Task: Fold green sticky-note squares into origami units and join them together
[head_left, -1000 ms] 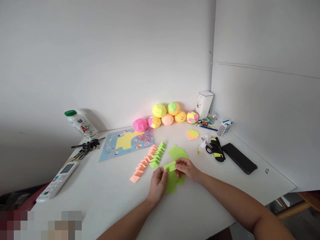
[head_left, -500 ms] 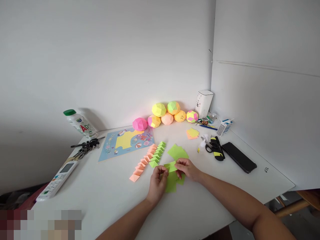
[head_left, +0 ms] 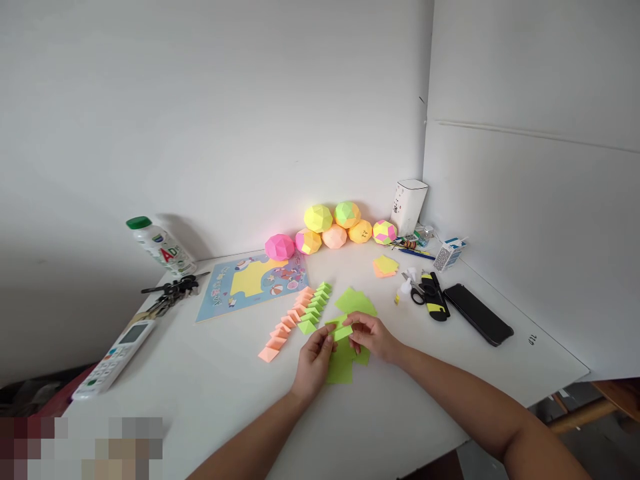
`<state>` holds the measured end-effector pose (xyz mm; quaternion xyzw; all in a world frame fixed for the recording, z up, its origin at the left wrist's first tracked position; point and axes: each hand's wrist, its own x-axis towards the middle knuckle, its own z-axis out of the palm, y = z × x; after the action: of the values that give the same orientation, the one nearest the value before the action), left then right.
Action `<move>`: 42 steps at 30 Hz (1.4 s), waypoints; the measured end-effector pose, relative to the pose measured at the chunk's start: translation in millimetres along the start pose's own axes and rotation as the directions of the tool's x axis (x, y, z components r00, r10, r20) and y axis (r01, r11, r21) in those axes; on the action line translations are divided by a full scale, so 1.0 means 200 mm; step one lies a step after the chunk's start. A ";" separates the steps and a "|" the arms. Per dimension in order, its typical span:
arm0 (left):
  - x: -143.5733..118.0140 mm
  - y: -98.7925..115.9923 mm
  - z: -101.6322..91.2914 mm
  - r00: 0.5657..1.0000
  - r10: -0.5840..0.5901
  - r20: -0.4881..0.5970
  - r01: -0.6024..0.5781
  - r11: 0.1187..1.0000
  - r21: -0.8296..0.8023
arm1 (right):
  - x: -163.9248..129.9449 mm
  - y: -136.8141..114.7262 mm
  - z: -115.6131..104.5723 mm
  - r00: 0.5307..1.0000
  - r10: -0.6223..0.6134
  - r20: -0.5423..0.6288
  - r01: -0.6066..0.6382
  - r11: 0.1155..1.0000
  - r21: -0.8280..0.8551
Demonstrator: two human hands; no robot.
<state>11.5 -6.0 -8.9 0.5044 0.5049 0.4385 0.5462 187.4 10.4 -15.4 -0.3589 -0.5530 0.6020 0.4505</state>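
Between my two hands is a small green sheet of paper (head_left: 341, 328) with a fold across it. My left hand (head_left: 315, 360) pinches its left end between thumb and fingers. The right end is pinched by my right hand (head_left: 374, 337). Flat under and beyond my hands lie loose green paper sheets (head_left: 356, 302), partly hidden by the fingers. Just left of them, a row of folded green paper pieces (head_left: 315, 308) stands beside a row of folded peach paper pieces (head_left: 285, 326).
Faceted paper balls (head_left: 334, 236) line the wall. A blue printed board (head_left: 215, 303) lies left, near a bottle (head_left: 163, 248), keys (head_left: 175, 290) and a remote control (head_left: 115, 360). Scissors (head_left: 419, 295), a yellow-black cutter (head_left: 436, 298) and a black phone (head_left: 479, 313) lie right.
The green sheet in my hands was flatter; now it shows a raised fold with its edge bent over. My fingers have shifted slightly along its ends.
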 end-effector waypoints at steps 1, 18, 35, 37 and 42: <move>0.00 0.00 0.00 1.000 0.002 0.008 -0.002 1.000 0.004 | 0.00 0.00 0.00 1.000 0.001 -0.007 -0.001 1.000 -0.013; 0.00 -0.01 0.00 0.983 0.140 0.123 -0.154 0.982 0.112 | 0.01 -0.03 0.02 0.995 0.020 -0.095 -0.018 1.000 0.022; -0.02 0.01 0.01 0.977 0.068 0.200 -0.079 0.996 0.047 | 0.00 -0.03 0.01 0.999 -0.032 -0.024 0.032 0.999 -0.029; -0.01 0.00 0.01 0.982 0.060 0.177 -0.065 0.998 0.018 | 0.00 -0.03 0.01 1.000 -0.011 -0.026 0.010 0.999 -0.036; 0.00 -0.04 0.01 0.981 0.113 0.160 -0.101 0.991 -0.082 | -0.01 -0.03 0.02 0.994 0.106 -0.029 -0.109 0.987 -0.114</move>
<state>13.4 -7.4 -17.0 0.5448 0.4137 0.4425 0.5799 185.0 7.3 -8.3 -0.4206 -0.5615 0.5882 0.4022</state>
